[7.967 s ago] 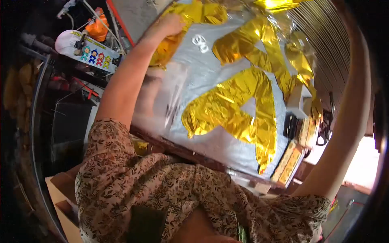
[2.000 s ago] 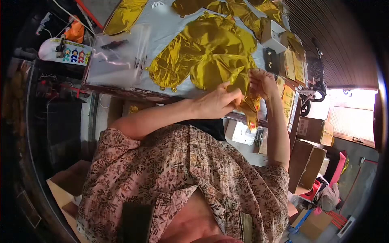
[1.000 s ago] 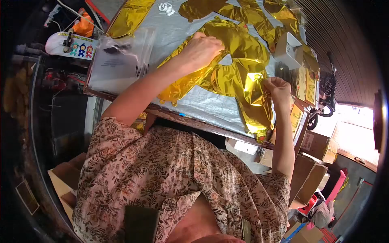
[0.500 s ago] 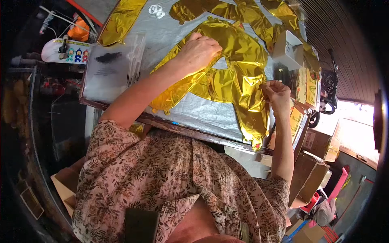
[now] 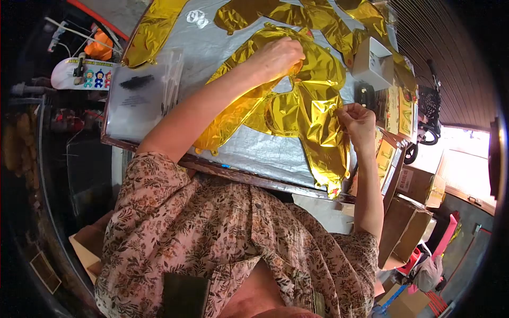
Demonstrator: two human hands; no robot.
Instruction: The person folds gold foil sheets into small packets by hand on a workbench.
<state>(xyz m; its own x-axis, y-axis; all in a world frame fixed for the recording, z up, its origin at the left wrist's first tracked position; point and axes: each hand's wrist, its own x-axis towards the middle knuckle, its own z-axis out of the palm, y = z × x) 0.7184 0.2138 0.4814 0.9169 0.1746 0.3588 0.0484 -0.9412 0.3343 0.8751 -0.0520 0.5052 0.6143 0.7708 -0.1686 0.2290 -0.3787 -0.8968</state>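
A flat, shiny gold foil balloon (image 5: 283, 113), shaped like a letter A, lies wrinkled on the silvery table cover (image 5: 265, 151). Across its upper part reaches my left hand (image 5: 280, 57), its fingers curled down onto the foil and closed at the inner edge; the fingertips are partly hidden. At the balloon's right edge, my right hand (image 5: 361, 123) pinches the foil between thumb and fingers. The balloon's lower right leg hangs toward the table's near edge.
More gold foil balloons (image 5: 283, 17) lie at the back. Left are clear plastic bags (image 5: 139, 100) and a curled white ribbon (image 5: 197, 19). An open white box (image 5: 374, 63) stands right, above boxes labelled FALL (image 5: 405, 114). Cardboard cartons (image 5: 405, 228) stand below right.
My left hand has slid right across the balloon, toward its middle. The right hand stays at the right edge, still pinching. The view has shifted slightly.
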